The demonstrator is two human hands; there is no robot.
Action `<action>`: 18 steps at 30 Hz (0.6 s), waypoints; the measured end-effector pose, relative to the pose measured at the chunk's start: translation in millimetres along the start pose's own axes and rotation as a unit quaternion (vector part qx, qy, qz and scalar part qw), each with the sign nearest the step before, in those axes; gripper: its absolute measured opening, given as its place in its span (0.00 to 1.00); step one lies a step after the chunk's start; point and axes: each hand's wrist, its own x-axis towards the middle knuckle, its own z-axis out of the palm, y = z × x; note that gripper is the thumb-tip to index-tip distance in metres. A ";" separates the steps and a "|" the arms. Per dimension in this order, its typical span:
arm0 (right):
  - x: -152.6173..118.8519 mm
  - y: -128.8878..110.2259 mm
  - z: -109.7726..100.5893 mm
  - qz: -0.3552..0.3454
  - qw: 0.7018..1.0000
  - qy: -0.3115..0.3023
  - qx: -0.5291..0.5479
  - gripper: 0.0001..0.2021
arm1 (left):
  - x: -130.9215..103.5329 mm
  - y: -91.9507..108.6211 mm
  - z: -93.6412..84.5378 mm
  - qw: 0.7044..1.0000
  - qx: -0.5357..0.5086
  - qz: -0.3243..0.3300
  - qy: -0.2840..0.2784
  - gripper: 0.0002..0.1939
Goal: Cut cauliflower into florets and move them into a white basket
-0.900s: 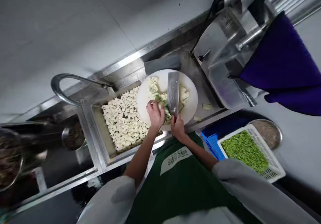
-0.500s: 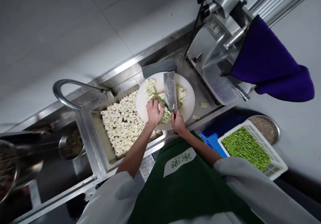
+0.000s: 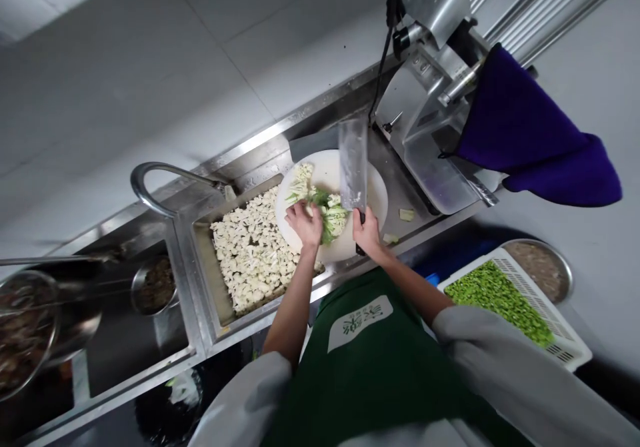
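Cut cauliflower [image 3: 334, 221] with green stalks lies across the middle of a round white cutting board [image 3: 376, 190], which bridges one end of the sink. My left hand [image 3: 306, 225] is at the left side of the cauliflower, fingers bent and closed on it; the fingertips are partly hidden. In my right hand [image 3: 369, 233] is the dark handle of a cleaver [image 3: 353, 167]. Its wide blade points away from me, to the right of the cauliflower, with small white bits stuck near the handle end.
Cauliflower florets [image 3: 255, 250] fill the sink below a curved faucet [image 3: 157, 167]. A slicing machine [image 3: 425, 100], draped with a purple cloth [image 3: 535, 140], stands right. Chopped greens fill a white basket [image 3: 575, 350] beside a metal bowl [image 3: 567, 270]. Pots [image 3: 155, 287] occupy the left basin.
The cleaver has moved right, off the cauliflower, and its blade is more upright in view. My left hand has shifted slightly, its fingers now more bent. The whole view has moved a little.
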 end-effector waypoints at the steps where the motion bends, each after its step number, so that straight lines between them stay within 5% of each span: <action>1: -8.8 -1.8 3.3 -0.005 0.999 0.030 -0.011 0.13 | -1.8 3.9 1.2 0.999 0.000 -0.038 0.010 0.16; 4: -28.8 -1.5 11.4 -0.026 0.998 0.040 -0.045 0.13 | -3.1 12.1 2.6 0.995 0.006 -0.099 0.003 0.19; 11: -45.0 13.9 34.0 0.000 0.994 -0.022 -0.111 0.11 | -3.5 18.3 -3.8 0.992 0.050 -0.110 -0.029 0.19; 18: -28.8 15.5 71.1 0.034 0.991 -0.049 -0.117 0.11 | -3.9 14.4 -4.6 0.993 0.057 -0.089 -0.048 0.19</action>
